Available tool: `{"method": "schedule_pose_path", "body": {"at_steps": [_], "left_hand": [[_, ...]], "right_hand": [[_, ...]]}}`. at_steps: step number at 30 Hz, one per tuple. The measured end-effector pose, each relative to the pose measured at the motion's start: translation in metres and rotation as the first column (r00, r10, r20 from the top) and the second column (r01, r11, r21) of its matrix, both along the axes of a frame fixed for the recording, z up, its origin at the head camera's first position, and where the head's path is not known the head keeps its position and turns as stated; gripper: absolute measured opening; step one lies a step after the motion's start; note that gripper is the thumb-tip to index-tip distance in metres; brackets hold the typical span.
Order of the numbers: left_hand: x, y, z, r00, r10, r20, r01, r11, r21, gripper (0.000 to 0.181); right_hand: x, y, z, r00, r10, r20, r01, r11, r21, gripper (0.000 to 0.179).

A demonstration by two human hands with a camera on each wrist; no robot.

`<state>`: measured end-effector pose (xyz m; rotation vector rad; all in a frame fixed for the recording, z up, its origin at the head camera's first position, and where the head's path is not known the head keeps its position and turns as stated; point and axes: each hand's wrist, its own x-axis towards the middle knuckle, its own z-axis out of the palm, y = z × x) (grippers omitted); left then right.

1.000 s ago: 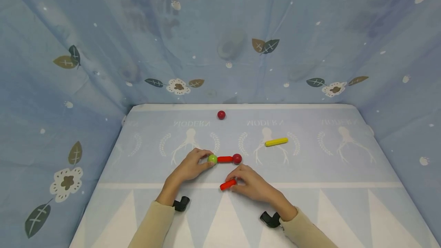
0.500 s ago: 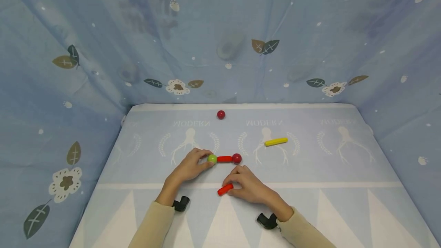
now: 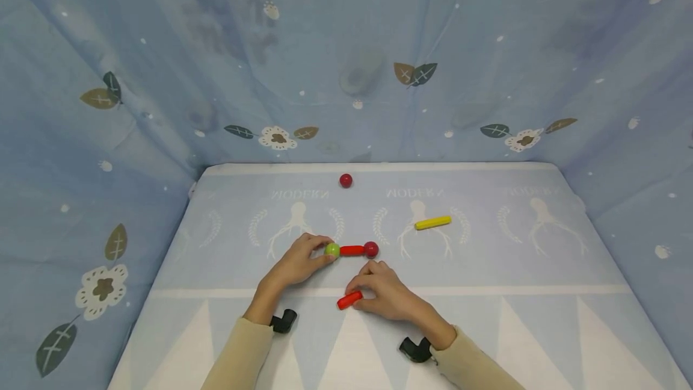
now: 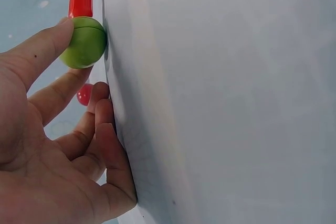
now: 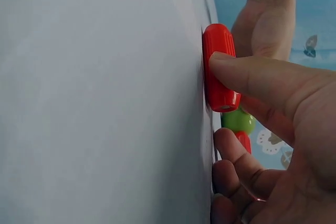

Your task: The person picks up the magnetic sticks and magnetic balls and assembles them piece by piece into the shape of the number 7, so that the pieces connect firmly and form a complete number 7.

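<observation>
My left hand (image 3: 299,261) pinches a green ball (image 4: 84,44) between thumb and fingers, low at the table. A red rod (image 3: 352,250) runs from that ball to a dark red ball (image 3: 370,250), the three in a straight line. Closer to me, my right hand (image 3: 387,291) holds a second, short red rod (image 5: 219,69) by thumb and fingertips. In the right wrist view this rod has grooved sides and lies right along the table surface. The thumb covers part of it.
Toward the back edge of the table (image 3: 487,257) sits another red ball (image 3: 346,180). A yellow rod (image 3: 432,222) lies right of the joined pieces. Patterned blue curtains (image 3: 346,65) surround the table at the back and sides. A black wrist device (image 3: 415,349) shows by each sleeve.
My right hand has shifted slightly left and toward me, carrying the short red rod along. The left hand keeps its grip on the green ball in the same place.
</observation>
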<state>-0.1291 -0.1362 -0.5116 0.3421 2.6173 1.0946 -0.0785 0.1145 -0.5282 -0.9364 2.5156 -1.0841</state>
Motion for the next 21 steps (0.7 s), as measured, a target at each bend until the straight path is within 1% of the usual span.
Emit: {"method": "schedule_pose_path", "body": {"at_steps": [4,21], "left_hand": [[0.0002,-0.0013,-0.0003,1.000,-0.001,-0.002,0.001,1.000,0.003,0.033],[0.0011,0.0003,0.0021,1.000,-0.003,-0.010,0.003,1.000,0.004,0.033]], "right_hand": [[0.0014,-0.0048,0.0010,1.000,-0.003,-0.012,0.004,1.000,0.003,0.022],[0.0026,-0.0091,0.0002,1.000,-0.008,0.014,0.008,1.000,0.017,0.021]]}}
